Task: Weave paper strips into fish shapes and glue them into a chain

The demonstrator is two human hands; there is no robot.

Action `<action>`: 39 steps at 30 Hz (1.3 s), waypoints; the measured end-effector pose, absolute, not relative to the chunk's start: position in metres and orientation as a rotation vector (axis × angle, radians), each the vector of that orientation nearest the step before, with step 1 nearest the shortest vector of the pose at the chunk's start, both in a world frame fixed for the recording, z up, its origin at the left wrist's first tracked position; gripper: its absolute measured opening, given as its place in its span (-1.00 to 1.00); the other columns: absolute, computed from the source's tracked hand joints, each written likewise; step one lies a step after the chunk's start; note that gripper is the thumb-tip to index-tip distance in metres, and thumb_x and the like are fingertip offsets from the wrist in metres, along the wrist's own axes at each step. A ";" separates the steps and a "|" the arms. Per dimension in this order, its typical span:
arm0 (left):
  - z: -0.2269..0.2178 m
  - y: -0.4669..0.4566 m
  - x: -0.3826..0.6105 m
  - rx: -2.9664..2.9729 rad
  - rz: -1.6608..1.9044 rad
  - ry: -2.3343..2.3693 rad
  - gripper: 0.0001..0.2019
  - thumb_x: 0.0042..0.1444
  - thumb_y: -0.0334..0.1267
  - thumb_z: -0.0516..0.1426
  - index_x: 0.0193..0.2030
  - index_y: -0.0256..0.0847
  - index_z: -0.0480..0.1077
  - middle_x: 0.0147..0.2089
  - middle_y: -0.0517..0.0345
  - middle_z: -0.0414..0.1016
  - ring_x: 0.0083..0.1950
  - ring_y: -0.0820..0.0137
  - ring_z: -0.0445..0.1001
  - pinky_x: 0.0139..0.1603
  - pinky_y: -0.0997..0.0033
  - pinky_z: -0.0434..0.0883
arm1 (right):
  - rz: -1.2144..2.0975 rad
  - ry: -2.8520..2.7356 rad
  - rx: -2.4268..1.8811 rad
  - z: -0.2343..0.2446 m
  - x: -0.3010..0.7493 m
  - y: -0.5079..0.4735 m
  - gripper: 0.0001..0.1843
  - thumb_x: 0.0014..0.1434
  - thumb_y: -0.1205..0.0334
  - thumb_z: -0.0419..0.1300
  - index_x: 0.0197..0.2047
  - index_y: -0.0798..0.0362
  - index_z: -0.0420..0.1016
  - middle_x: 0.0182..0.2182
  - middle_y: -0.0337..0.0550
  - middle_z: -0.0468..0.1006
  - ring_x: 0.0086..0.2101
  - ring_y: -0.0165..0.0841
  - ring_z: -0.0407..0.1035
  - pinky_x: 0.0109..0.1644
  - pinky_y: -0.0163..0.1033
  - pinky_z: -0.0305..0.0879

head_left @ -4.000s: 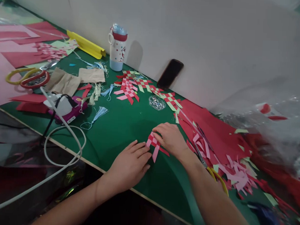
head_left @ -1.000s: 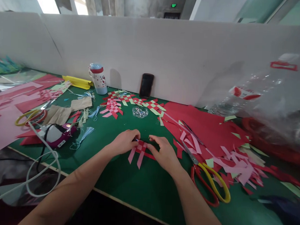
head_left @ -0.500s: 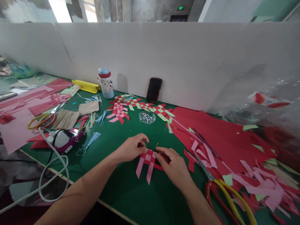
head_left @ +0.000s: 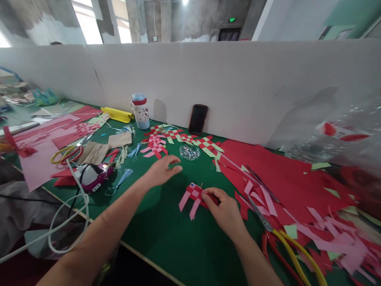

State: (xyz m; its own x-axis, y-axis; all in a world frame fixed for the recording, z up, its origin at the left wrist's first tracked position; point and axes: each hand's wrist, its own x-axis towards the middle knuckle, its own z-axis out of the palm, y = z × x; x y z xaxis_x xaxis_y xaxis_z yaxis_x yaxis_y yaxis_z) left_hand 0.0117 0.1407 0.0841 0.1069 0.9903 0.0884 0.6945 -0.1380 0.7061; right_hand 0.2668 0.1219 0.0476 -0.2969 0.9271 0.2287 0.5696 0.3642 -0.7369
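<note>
At the green counter [head_left: 162,236], a checkered pink-and-red paper piece [head_left: 195,192], pinched in the right hand [head_left: 225,209], looked woven, its strip ends [head_left: 195,210] left loose; the left hand [head_left: 162,172], half open, held nothing near a clear shallow dish [head_left: 189,152].

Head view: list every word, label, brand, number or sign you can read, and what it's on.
None can be read.
Green lit sign on the far wall: too small.
Label on the clear plastic bottle: red and white, lettering too blurred to read.
White-and-blue drink bottle: printed marks, too small.
Phone: dark screen, no text visible.
Woven paper piece at the right hand: no text visible.
</note>
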 end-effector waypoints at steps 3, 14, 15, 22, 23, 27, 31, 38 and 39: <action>0.084 0.160 -0.019 1.907 0.667 1.961 -0.67 0.25 -0.15 0.03 0.12 -0.14 0.28 0.35 -0.07 0.17 0.42 0.08 0.01 0.33 0.01 0.07 | 0.676 -1.950 -1.293 0.047 0.268 0.122 -0.73 0.21 -0.01 0.11 -0.25 -0.05 0.52 -0.30 -0.14 0.58 -0.24 -0.21 0.46 -0.13 -0.09 0.36; 0.066 0.133 -0.015 2.057 0.214 2.208 -0.55 0.28 0.04 -0.04 0.21 -0.08 0.24 0.35 -0.16 0.18 0.39 -0.08 0.03 0.26 -0.43 -0.23 | 0.761 -1.827 -1.233 0.059 0.267 0.117 -0.68 0.20 -0.08 0.11 -0.29 -0.02 0.50 -0.34 -0.14 0.56 -0.31 -0.23 0.44 -0.20 -0.16 0.34; 0.069 0.126 -0.008 2.081 0.204 2.198 -0.54 0.28 0.04 -0.04 0.21 -0.10 0.26 0.32 -0.19 0.21 0.35 -0.11 0.09 0.24 -0.47 -0.22 | 0.785 -1.812 -1.230 0.060 0.268 0.117 -0.67 0.19 -0.09 0.11 -0.30 -0.01 0.50 -0.36 -0.14 0.56 -0.33 -0.24 0.43 -0.23 -0.18 0.34; 0.085 0.111 0.000 2.151 0.218 2.085 -0.60 0.27 0.05 -0.03 0.20 0.11 0.31 0.25 0.08 0.33 0.24 0.05 0.29 0.24 -0.15 0.13 | 0.945 -1.737 -1.202 0.067 0.271 0.117 -0.62 0.17 -0.13 0.12 -0.35 0.03 0.47 -0.46 -0.21 0.50 -0.43 -0.33 0.36 -0.34 -0.28 0.29; 0.087 0.119 -0.008 2.121 0.240 2.113 -0.62 0.30 0.00 -0.05 0.20 0.10 0.31 0.23 0.09 0.35 0.21 0.10 0.32 0.21 -0.05 0.20 | 0.961 -1.734 -1.201 0.067 0.271 0.117 -0.62 0.17 -0.13 0.12 -0.35 0.03 0.47 -0.46 -0.21 0.50 -0.43 -0.34 0.36 -0.34 -0.28 0.28; 0.094 0.170 -0.049 1.944 0.327 2.287 -0.65 0.31 -0.13 0.01 0.17 -0.17 0.33 0.16 -0.05 0.37 0.12 0.21 0.40 0.11 0.16 0.36 | 1.009 -1.747 -1.190 0.066 0.268 0.116 -0.63 0.16 -0.12 0.12 -0.36 0.03 0.48 -0.46 -0.22 0.48 -0.42 -0.35 0.34 -0.33 -0.29 0.26; 0.091 0.223 -0.079 1.761 0.361 2.432 -0.65 0.25 -0.15 0.13 0.12 -0.24 0.33 0.10 -0.02 0.39 0.02 0.24 0.45 -0.01 0.09 0.46 | 1.029 -1.781 -1.181 0.064 0.266 0.115 -0.64 0.17 -0.11 0.12 -0.37 0.02 0.46 -0.47 -0.23 0.47 -0.43 -0.35 0.32 -0.34 -0.29 0.24; 0.074 0.279 -0.102 1.524 0.413 2.563 -0.64 0.25 -0.15 0.13 0.13 -0.24 0.32 0.11 -0.03 0.39 0.04 0.23 0.45 0.00 0.08 0.46 | 0.930 -1.901 -1.227 0.057 0.263 0.113 -0.67 0.22 -0.06 0.09 -0.36 0.00 0.46 -0.41 -0.19 0.51 -0.37 -0.30 0.37 -0.26 -0.24 0.25; 0.072 0.284 -0.104 1.502 0.426 2.561 -0.64 0.25 -0.15 0.13 0.13 -0.24 0.32 0.11 -0.03 0.39 0.03 0.23 0.45 0.00 0.08 0.46 | 0.914 -1.919 -1.233 0.055 0.263 0.113 -0.67 0.24 -0.05 0.08 -0.36 0.00 0.46 -0.40 -0.18 0.52 -0.36 -0.30 0.38 -0.25 -0.24 0.26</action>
